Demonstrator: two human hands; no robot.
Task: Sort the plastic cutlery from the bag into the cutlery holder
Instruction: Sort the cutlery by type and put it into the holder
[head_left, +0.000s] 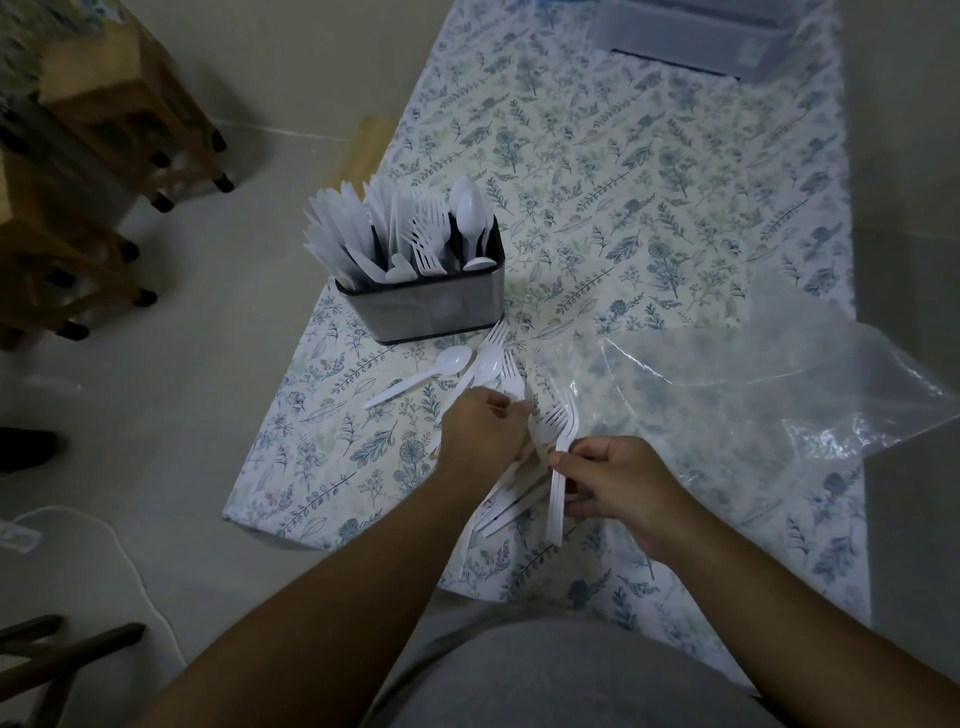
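A metal cutlery holder (431, 306) stands on the floral tablecloth, filled with white plastic knives, forks and spoons. In front of it lie loose white spoons (415, 376) and forks (511, 371). My left hand (483, 431) is curled over a bunch of white forks (511, 506) and grips them. My right hand (618, 483) pinches the handles of white forks (558, 457) that point away from me. The clear plastic bag (753, 384) lies flat to the right of my hands.
The table (649, 171) runs away from me, its left edge just beside the holder. A clear plastic box (701, 36) sits at the far end. Wooden stools (104, 130) stand on the floor at left. A white cable (119, 545) trails on the floor.
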